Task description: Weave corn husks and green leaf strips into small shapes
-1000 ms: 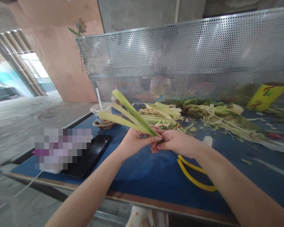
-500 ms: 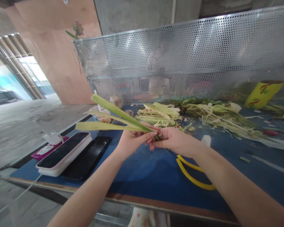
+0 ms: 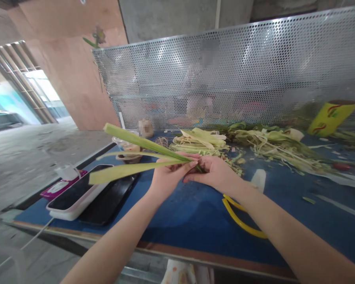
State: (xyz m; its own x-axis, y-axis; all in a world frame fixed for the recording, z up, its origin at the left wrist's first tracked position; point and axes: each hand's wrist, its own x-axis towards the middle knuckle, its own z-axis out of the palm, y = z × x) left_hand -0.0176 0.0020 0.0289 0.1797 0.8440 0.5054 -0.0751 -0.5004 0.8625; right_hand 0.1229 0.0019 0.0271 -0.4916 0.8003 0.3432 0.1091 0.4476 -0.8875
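Several long pale-green leaf strips (image 3: 142, 142) fan out to the left from between my two hands, over the table. My left hand (image 3: 169, 173) is closed around them near their narrow end, thumb on top. My right hand (image 3: 214, 171) pinches the gathered end beside the left fingertips, its fingers curled and partly hidden. Under my right forearm lie yellow looped handles (image 3: 239, 221), with the rest of that tool covered. A pile of cut leaf strips (image 3: 199, 140) lies just beyond my hands on the blue table (image 3: 180, 225).
At left are a phone in a white case (image 3: 73, 197), a black phone (image 3: 106, 209) and a purple box (image 3: 59, 189). A plastic cup (image 3: 128, 148) stands behind the strips. Leaf scraps (image 3: 272, 146), a yellow roll (image 3: 333, 118) and a perforated metal screen (image 3: 225, 75) are farther back.
The leaf strips have dipped and spread toward the lower left, the lowest one now over the phones. My right fingers have curled in closer to the left hand.
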